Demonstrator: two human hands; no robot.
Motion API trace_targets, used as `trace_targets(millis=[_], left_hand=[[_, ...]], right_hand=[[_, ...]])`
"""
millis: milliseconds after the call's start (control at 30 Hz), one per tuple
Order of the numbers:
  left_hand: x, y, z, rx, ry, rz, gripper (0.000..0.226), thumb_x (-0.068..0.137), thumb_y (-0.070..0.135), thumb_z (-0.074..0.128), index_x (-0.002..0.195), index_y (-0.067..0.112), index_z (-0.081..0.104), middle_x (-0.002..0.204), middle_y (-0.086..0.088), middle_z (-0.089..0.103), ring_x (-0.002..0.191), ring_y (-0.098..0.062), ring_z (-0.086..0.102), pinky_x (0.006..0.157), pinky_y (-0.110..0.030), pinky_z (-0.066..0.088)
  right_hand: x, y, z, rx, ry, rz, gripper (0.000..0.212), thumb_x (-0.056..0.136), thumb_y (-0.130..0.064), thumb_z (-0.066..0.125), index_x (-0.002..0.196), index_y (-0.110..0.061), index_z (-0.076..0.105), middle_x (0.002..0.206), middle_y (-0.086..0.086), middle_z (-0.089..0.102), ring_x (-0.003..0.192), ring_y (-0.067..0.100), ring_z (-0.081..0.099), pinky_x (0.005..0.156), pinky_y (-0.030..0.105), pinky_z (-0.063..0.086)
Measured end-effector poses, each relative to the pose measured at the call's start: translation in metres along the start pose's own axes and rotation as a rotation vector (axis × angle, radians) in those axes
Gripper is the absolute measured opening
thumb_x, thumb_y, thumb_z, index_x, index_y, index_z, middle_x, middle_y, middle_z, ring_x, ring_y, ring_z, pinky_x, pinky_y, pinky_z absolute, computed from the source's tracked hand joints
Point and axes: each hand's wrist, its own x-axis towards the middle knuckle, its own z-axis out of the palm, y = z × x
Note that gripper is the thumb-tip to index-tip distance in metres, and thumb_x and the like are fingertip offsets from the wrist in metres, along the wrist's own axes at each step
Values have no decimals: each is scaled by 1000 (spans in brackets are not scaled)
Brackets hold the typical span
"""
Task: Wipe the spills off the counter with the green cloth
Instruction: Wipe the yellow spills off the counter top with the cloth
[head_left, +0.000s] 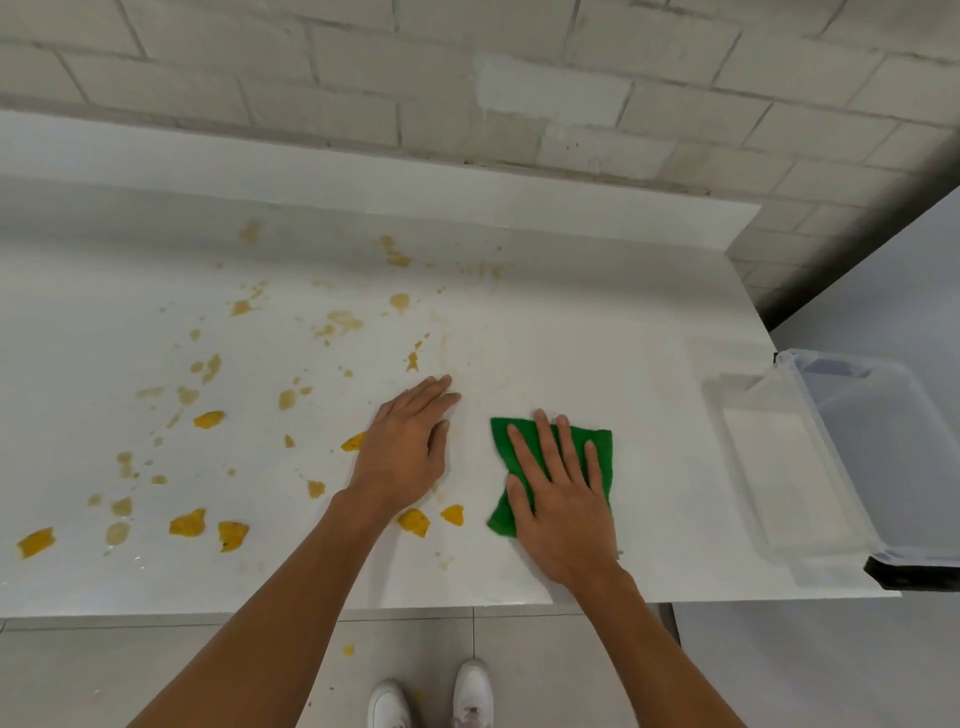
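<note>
The green cloth (597, 447) lies flat on the white counter (649, 322), right of centre. My right hand (561, 499) presses down on it with fingers spread, covering most of it. My left hand (405, 447) rests flat on the counter just left of the cloth, fingers together, holding nothing. Yellow-orange spills (208, 418) and brownish smears (345, 319) are scattered over the left and middle of the counter. Two yellow bits (415, 521) lie near my left wrist.
A clear plastic bin (810, 467) with a black rim sits at the counter's right end, partly overhanging it. A brick wall and low white backsplash (363, 182) run behind. A yellow crumb (348, 650) lies on the tiled floor by my white shoes (431, 696).
</note>
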Motion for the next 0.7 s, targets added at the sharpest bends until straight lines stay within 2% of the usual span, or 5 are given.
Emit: trace_targets(millis=[100, 233, 333, 533, 700], left_hand=[[0, -2, -2, -22, -8, 9, 46, 100, 23, 45, 141, 14, 65, 156, -4, 53, 148, -23, 45, 123, -49, 36], [-9, -1, -7, 94, 52, -58, 47, 97, 29, 47, 137, 14, 67, 155, -9, 54, 149, -30, 43, 125, -56, 27], [-17, -6, -15, 138, 80, -115, 48, 97, 32, 49, 138, 15, 67, 156, -11, 53, 148, -33, 43, 124, -58, 27], [-27, -25, -29, 116, 53, -155, 48, 101, 38, 46, 143, 22, 64, 159, 0, 50, 151, -22, 41, 125, -53, 26], [-24, -39, -35, 22, 37, -141, 44, 99, 37, 53, 139, 26, 67, 156, 5, 53, 147, -17, 46, 119, -54, 36]], right_hand=[[5, -20, 4, 5, 9, -63, 60, 112, -44, 26, 170, -29, 20, 180, 1, 4, 166, 25, -2, 130, 61, 16], [-23, -20, -3, -21, -74, -292, 59, 114, -46, 25, 171, -34, 12, 180, -2, -3, 166, 23, -6, 132, 58, 12], [-28, 7, -12, -15, -138, -439, 59, 115, -46, 28, 170, -37, 9, 179, -6, -6, 166, 19, -8, 133, 56, 11], [6, 11, -12, -26, -90, -366, 59, 113, -44, 26, 170, -36, 14, 180, -4, 0, 166, 22, -4, 131, 59, 15], [5, -24, -7, -31, -111, -549, 58, 114, -44, 29, 170, -33, 19, 180, 0, 4, 166, 25, -1, 130, 60, 16]])
